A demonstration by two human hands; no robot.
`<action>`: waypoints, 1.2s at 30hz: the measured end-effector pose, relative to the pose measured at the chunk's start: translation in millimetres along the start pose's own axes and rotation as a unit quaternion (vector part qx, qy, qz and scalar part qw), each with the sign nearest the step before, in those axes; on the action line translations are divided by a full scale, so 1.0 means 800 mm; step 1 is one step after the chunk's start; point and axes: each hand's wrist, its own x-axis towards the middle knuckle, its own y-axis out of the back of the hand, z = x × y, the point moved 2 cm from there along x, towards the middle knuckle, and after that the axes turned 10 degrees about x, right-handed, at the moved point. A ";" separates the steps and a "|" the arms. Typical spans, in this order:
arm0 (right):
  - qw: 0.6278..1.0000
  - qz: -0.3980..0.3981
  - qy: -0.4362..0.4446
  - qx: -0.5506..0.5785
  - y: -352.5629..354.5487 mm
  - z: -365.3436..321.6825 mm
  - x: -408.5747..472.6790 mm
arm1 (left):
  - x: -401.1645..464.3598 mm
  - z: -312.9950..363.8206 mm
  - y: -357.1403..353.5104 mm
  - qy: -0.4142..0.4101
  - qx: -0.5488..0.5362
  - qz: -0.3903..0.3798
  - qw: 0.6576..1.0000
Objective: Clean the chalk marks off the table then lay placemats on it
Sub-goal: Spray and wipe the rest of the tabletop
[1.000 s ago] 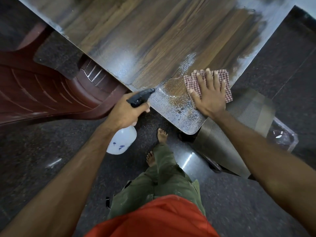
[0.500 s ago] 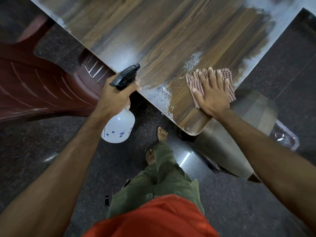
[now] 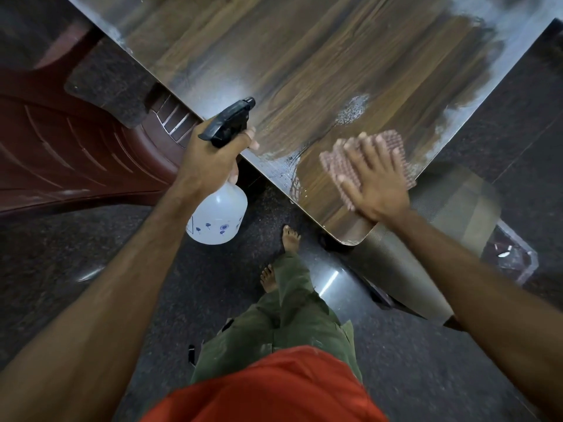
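Two hands work at the counter [image 3: 350,71] corner. The right hand [image 3: 373,181], fingers spread flat, presses the soft, limp cloth [image 3: 393,144] there; flat-palm pressure likely suits it. The left hand [image 3: 213,159] grips the spray bottle [image 3: 219,214] neck beside the counter edge.

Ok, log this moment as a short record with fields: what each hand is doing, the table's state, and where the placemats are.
left hand: grips the spray bottle by its black trigger head, at the table's near edge
right hand: flat, fingers spread, presses the checked cloth on the table, motion-blurred
table: wood grain showing through the middle; pale chalk haze along the far right edge, a speckled patch above the cloth
placemats: not laid; a grey woven mat sits below the table corner
chair: dark red, left of table
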 end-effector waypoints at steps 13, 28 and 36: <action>0.998 -0.022 0.059 -0.001 -0.021 -0.119 0.082 | -0.003 -0.008 0.010 0.014 -0.050 0.018 0.999; 0.998 -0.026 0.057 -0.007 -0.010 -0.155 0.150 | -0.004 -0.039 0.040 0.018 -0.049 0.068 0.996; 0.970 -0.082 0.227 -0.039 -0.034 -0.144 0.042 | 0.000 -0.040 0.048 0.020 -0.090 0.086 0.992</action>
